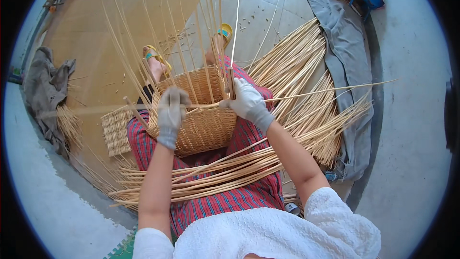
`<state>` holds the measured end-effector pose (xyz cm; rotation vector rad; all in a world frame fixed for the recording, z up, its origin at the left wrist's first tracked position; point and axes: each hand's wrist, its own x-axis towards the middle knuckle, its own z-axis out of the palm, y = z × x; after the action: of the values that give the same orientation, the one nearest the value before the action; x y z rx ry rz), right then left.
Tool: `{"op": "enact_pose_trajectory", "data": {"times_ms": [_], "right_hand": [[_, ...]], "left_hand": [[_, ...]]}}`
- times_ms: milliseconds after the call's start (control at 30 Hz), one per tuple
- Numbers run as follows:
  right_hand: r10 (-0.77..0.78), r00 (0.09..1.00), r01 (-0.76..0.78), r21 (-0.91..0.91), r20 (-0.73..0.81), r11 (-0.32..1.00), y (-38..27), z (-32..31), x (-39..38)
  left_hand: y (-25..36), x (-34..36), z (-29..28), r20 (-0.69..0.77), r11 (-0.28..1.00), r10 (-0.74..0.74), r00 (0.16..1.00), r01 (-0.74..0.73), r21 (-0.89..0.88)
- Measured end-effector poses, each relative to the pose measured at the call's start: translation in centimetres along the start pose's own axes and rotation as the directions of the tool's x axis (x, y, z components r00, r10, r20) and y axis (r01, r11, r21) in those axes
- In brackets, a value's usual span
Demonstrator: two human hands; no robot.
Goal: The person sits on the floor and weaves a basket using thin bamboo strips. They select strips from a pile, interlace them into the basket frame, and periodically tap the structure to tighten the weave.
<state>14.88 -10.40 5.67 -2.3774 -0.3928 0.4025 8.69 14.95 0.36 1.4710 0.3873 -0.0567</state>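
A partly woven wicker basket (206, 132) rests tilted across my lap, with tall upright stakes (182, 52) rising from its rim. My left hand (172, 110), in a grey-white glove and blurred by motion, is closed at the rim's left part; a smeared wicker rod (100, 111) stretches leftward from it. At the right corner, beside a thick short post (231, 84), my gloved right hand (247, 100) grips the rim, its thumb pressed on the weave. Another long rod (330, 88) runs out to the right from behind that hand. A second thick post (135, 111) leans at the left corner.
A bundle of rods (225, 175) lies across my thighs. Large rod piles (297, 62) spread on a grey cloth (345, 48) to the right. At left are a woven panel (116, 132) and a crumpled cloth (45, 91). Small offcuts (258, 17) dot the floor.
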Motion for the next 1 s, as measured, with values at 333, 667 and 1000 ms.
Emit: {"op": "enact_pose_trajectory", "data": {"times_ms": [333,667,1000], "right_hand": [[0.081,0.915,-0.18,-0.221,-0.396,0.959,-0.2,5.2,1.4],[0.007,0.818,0.195,0.289,-0.575,0.937,-2.1,2.6,-0.7],[-0.283,0.959,0.283,-0.068,0.013,0.957,-2.7,4.0,-12.3]], "left_hand": [[13.2,1.9,9.8,0.158,0.712,0.613,0.774,-0.628,0.314],[23.9,-18.0,-3.4,0.419,0.394,0.888,0.189,-0.782,-0.483],[26.3,-22.3,-6.3,0.324,0.229,0.944,0.069,-0.841,-0.49]]}}
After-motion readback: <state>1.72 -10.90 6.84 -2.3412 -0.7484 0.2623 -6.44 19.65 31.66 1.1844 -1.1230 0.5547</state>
